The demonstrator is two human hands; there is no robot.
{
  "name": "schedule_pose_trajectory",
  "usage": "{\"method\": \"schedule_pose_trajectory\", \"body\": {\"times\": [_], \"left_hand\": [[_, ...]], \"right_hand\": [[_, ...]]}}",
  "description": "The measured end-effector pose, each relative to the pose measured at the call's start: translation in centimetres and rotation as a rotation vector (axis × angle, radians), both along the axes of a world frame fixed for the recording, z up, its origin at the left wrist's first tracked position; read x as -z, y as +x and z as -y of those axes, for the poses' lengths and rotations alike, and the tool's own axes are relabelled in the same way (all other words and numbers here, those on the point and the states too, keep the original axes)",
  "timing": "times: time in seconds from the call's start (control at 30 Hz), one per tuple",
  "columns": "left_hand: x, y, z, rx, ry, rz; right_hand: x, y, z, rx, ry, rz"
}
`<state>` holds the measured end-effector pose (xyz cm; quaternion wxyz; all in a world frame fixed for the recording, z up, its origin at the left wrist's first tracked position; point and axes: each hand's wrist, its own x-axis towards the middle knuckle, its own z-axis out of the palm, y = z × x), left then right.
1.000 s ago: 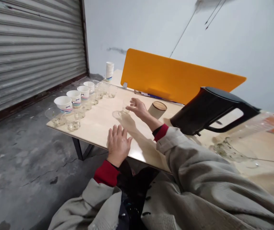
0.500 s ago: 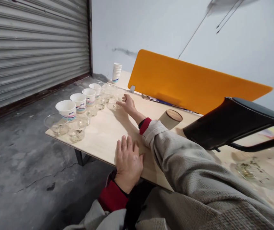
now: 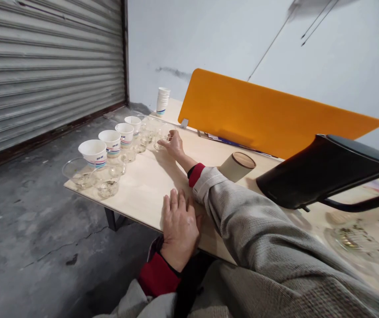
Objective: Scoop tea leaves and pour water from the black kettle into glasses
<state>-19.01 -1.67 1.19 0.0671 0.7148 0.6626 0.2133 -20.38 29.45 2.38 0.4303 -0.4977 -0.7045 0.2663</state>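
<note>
My right hand point(image 3: 174, 143) reaches across the wooden table to a clear plastic cup point(image 3: 161, 138) at the far end of the cups, thumb and fingers closed about its near side. Part of that cup is hidden by the fingers. My left hand point(image 3: 180, 223) lies flat at the table's front edge, fingers stretched out, holding nothing. Left of my right hand run several more clear cups with dark bits at the bottom, among them a front clear cup point(image 3: 107, 183). Beside them stands a row of white paper cups, the nearest paper cup point(image 3: 91, 152) being the largest in view.
A black electric kettle point(image 3: 322, 172) stands on the right, near a lidded canister point(image 3: 235, 167). Clear tray-like container point(image 3: 358, 238) holds dark leafy bits at the lower right. An orange divider point(image 3: 258, 117) lines the back edge; stacked paper cups point(image 3: 163, 101) stand beyond.
My right hand has moved slightly left and its fingers have closed on the clear plastic cup. My left hand stays flat on the table. The view has shifted a little.
</note>
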Motion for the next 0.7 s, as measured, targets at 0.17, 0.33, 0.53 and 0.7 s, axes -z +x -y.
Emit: {"method": "schedule_pose_trajectory", "body": {"times": [0.17,0.33,0.53,0.7], "left_hand": [[0.1,0.1,0.2,-0.006,0.025,-0.012],[0.0,0.2,0.3,-0.011,0.031,-0.022],[0.0,-0.1,0.0,0.012,0.047,-0.046],[0.9,-0.8,-0.6,0.034,0.127,-0.058]], "right_hand": [[0.5,0.0,-0.2,-0.016,0.004,-0.082],[-0.3,0.9,0.7,-0.006,0.003,-0.071],[-3.4,6.2,6.6,-0.055,0.071,0.032],[-6.0,15.5,19.1,-0.169,0.086,0.101]]}}
